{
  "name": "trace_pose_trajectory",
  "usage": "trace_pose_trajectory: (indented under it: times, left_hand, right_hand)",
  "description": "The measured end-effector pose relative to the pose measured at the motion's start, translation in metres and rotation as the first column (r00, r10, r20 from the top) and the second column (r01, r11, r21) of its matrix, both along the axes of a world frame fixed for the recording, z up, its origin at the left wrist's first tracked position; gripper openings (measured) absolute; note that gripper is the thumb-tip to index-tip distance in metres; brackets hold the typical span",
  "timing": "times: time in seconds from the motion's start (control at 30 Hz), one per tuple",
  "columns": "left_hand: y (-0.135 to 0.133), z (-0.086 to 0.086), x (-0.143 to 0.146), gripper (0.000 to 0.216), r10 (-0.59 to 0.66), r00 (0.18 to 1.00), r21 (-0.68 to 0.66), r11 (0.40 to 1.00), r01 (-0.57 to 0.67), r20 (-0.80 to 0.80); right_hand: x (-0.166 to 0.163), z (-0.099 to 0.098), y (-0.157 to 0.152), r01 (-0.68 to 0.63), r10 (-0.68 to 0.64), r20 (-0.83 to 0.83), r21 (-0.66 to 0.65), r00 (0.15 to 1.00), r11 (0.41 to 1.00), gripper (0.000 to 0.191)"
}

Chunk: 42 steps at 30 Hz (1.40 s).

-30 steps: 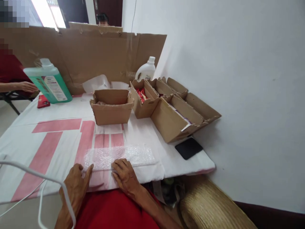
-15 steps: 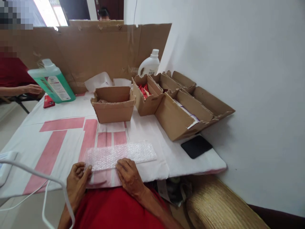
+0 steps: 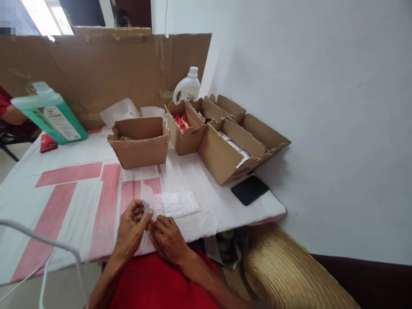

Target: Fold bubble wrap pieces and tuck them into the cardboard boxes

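Note:
A strip of clear bubble wrap [image 3: 180, 203] lies on the cloth near the table's front edge, its left end raised and bent over toward the right. That raised end is pinched between thumb and fingers of my left hand [image 3: 132, 223]. Close beside it, my right hand [image 3: 168, 237] has its curled fingers at the near edge of the wrap, closed on it as far as I can see. The fingertips of both hands nearly meet and partly hide the wrap there.
An open cardboard box [image 3: 143, 152] stands beyond the wrap. Joined cardboard bins [image 3: 214, 152] hold red packets and white-and-purple items. A black phone-like slab [image 3: 250, 189] lies at right. Further back are a green liquid bottle [image 3: 59, 118] and a white jug [image 3: 188, 88]. A white cable [image 3: 41, 235] crosses lower left.
My left hand has moved right, bringing the wrap's left end up and over beside my right hand. The flat part of the wrap is shorter. The view has turned slightly right.

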<state>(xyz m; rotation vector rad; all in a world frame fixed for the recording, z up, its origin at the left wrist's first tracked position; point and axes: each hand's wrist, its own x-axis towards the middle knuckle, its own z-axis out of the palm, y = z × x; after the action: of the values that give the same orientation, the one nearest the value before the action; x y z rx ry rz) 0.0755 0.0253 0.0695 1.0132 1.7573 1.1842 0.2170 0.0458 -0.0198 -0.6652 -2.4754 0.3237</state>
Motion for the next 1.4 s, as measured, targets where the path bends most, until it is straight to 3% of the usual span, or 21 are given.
trace_pose_trajectory:
  times: [0.1, 0.23, 0.4, 0.47, 0.53, 0.6, 0.7, 0.8, 0.9, 0.97, 1.1, 1.27, 1.4]
  left_hand:
    - [0.026, -0.018, 0.018, 0.023, -0.07, 0.991, 0.005, 0.997, 0.071, -0.114]
    - [0.037, -0.041, 0.025, 0.019, -0.153, 0.97, -0.047, 0.988, 0.147, -0.191]
    - [0.032, -0.042, 0.02, 0.034, -0.194, 0.962, -0.082, 0.98, 0.181, -0.194]
    - [0.029, -0.04, 0.016, 0.04, -0.231, 0.961, -0.084, 0.972, 0.221, -0.15]
    - [0.027, -0.039, 0.012, 0.046, -0.262, 0.96, -0.081, 0.964, 0.255, -0.095]
    - [0.025, -0.039, 0.008, 0.05, -0.27, 0.961, -0.072, 0.961, 0.266, -0.055]
    - [0.02, -0.039, 0.003, 0.052, -0.22, 0.973, -0.059, 0.975, 0.216, -0.066]
    - [0.011, -0.036, -0.008, 0.057, -0.071, 0.982, -0.04, 0.997, 0.065, -0.173]
    - [0.006, -0.033, -0.025, 0.068, 0.087, 0.914, -0.051, 0.992, -0.117, -0.396]
    - [0.008, -0.033, -0.033, 0.075, 0.086, 0.89, -0.102, 0.984, -0.146, -0.448]
    - [0.015, -0.033, -0.032, 0.076, 0.052, 0.985, -0.182, 0.98, -0.081, -0.162]
    - [-0.003, -0.023, -0.021, 0.067, 0.077, 0.993, -0.227, 0.972, -0.056, 0.088]
    - [-0.033, -0.015, -0.017, 0.083, 0.145, 0.939, -0.326, 0.945, -0.038, 0.311]
  right_hand:
    - [0.001, -0.01, -0.002, 0.003, 0.0, -0.037, 0.067, 0.999, 0.998, 0.011]
    - [0.005, -0.014, -0.003, 0.005, 0.003, -0.077, 0.11, 0.997, 0.994, 0.018]
    - [0.023, 0.006, -0.006, -0.054, 0.059, -0.119, 0.044, 0.991, 0.998, 0.023]
    - [0.031, 0.017, -0.006, -0.003, 0.008, -0.207, 0.027, 0.978, 1.0, 0.022]
    - [0.033, 0.027, -0.004, 0.128, -0.121, -0.268, 0.007, 0.956, 0.992, 0.028]
    - [0.031, 0.029, 0.0, 0.24, -0.236, -0.241, -0.014, 0.941, 0.971, 0.035]
    - [0.023, 0.019, 0.005, 0.296, -0.295, -0.096, -0.009, 0.951, 0.955, 0.032]
    - [0.019, 0.005, 0.006, 0.291, -0.291, -0.013, 0.041, 0.957, 0.956, 0.03]
    - [0.021, 0.0, 0.006, 0.258, -0.26, 0.013, 0.067, 0.966, 0.964, 0.035]
    - [0.023, 0.001, 0.007, 0.24, -0.242, 0.024, 0.066, 0.97, 0.969, 0.037]
    - [0.027, 0.004, 0.014, 0.208, -0.209, 0.027, 0.029, 0.977, 0.978, 0.039]
    - [0.025, 0.0, 0.014, 0.153, -0.153, -0.02, 0.005, 0.988, 0.988, 0.048]
    - [0.022, -0.001, 0.001, 0.079, -0.087, -0.107, -0.08, 0.991, 0.994, 0.019]
